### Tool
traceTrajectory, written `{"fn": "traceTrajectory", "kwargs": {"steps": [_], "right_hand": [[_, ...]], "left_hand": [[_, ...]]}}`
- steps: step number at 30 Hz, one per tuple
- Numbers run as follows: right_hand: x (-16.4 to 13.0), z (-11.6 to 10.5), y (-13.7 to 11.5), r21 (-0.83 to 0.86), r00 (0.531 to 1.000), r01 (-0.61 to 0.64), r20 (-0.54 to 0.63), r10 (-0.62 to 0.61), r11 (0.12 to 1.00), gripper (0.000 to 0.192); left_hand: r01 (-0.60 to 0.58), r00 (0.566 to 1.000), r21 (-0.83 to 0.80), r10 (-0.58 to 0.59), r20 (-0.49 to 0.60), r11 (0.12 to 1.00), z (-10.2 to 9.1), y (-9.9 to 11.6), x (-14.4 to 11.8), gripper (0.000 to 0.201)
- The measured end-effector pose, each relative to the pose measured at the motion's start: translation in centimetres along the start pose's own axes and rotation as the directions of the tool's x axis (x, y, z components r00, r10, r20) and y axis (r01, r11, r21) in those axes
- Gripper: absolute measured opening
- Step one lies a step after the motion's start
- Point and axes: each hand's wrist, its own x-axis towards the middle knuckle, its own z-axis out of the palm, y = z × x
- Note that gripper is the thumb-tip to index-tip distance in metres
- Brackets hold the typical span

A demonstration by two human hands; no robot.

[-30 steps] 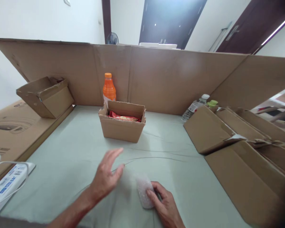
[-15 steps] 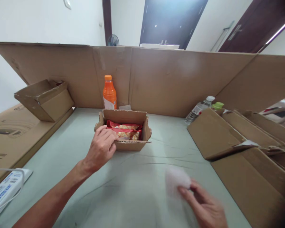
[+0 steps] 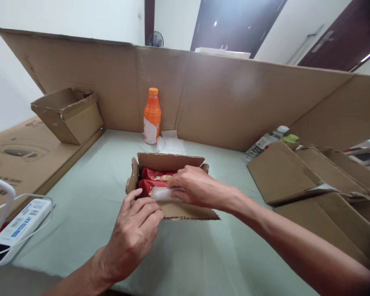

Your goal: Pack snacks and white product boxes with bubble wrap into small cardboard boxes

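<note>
A small open cardboard box [image 3: 172,161] sits in the middle of the pale green table, with red snack packets [image 3: 152,176] inside. My right hand [image 3: 195,187] reaches over the box and presses a piece of white bubble wrap [image 3: 164,194] down onto the packets at the box's near side. My left hand [image 3: 134,230] rests on the box's near left wall, fingers curled over its edge.
An orange drink bottle [image 3: 151,116] stands behind the box by a tall cardboard screen [image 3: 234,98]. An empty tilted box [image 3: 69,115] lies far left. Flattened cartons [image 3: 299,176] and a water bottle [image 3: 265,142] lie right. A white power strip [image 3: 17,224] sits near left.
My right hand carried the bubble wrap from the table's near side into the box. My left hand reached the box, which now sits closer to me.
</note>
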Motion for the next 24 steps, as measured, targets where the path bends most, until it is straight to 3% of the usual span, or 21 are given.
{"fn": "traceTrajectory", "kwargs": {"steps": [3, 5, 7, 9, 11, 12, 14, 16, 17, 20, 22, 24], "right_hand": [[2.4, 2.2, -0.2, -0.121, 0.959, 0.063, 0.282, -0.026, 0.991, 0.027], [3.1, 2.7, -0.3, -0.130, 0.937, 0.041, 0.349, 0.007, 0.991, 0.029], [2.9, 1.9, -0.2, -0.101, 0.939, 0.016, 0.344, 0.020, 0.995, 0.027], [1.2, 0.0, 0.5, -0.046, 0.975, -0.012, 0.222, 0.022, 0.999, 0.017], [-2.1, -2.1, 1.7, 0.028, 0.994, -0.100, -0.031, 0.101, 0.995, 0.013], [-4.3, -2.7, 2.3, 0.073, 0.967, -0.169, -0.178, 0.180, 0.983, 0.017], [-8.7, -2.5, 3.6, 0.166, 0.837, -0.348, -0.389, 0.385, 0.923, 0.021], [-12.4, -0.1, 4.3, 0.287, 0.713, -0.488, -0.415, 0.566, 0.824, 0.025], [-13.5, 1.8, 4.4, 0.351, 0.696, -0.525, -0.348, 0.629, 0.775, 0.027], [-13.6, 8.0, 3.7, 0.465, 0.713, -0.576, -0.116, 0.691, 0.672, 0.038], [-11.8, 10.9, 3.0, 0.484, 0.725, -0.572, -0.079, 0.684, 0.662, 0.040], [-10.4, 12.4, 2.5, 0.488, 0.726, -0.551, -0.119, 0.677, 0.677, 0.039]], "left_hand": [[-0.005, 1.000, -0.015, 0.005, -0.003, 1.000, 0.3, -0.4, 0.2, 0.025], [-0.009, 1.000, -0.014, 0.009, -0.011, 1.000, 0.5, -0.6, 0.4, 0.025], [-0.011, 0.999, -0.011, 0.011, -0.031, 1.000, 0.5, -0.7, 0.6, 0.026], [0.007, 0.997, 0.011, -0.006, -0.081, 1.000, 0.3, -1.1, 0.8, 0.031], [0.070, 0.983, 0.042, -0.061, -0.176, 0.997, -0.3, -1.8, 0.4, 0.041], [0.129, 0.967, 0.053, -0.113, -0.227, 0.990, -0.6, -2.3, -0.1, 0.046], [0.303, 0.919, 0.044, -0.280, -0.276, 0.952, -1.1, -3.6, -1.7, 0.048], [0.512, 0.836, -0.028, -0.506, -0.211, 0.858, -0.9, -4.9, -4.1, 0.048], [0.606, 0.780, -0.084, -0.612, -0.133, 0.791, -0.5, -5.4, -5.3, 0.049], [0.775, 0.620, -0.263, -0.772, 0.141, 0.575, 1.4, -6.3, -7.8, 0.060], [0.806, 0.573, -0.344, -0.780, 0.253, 0.481, 2.9, -6.4, -7.9, 0.060], [0.809, 0.558, -0.397, -0.780, 0.285, 0.434, 4.3, -6.2, -6.7, 0.056]]}}
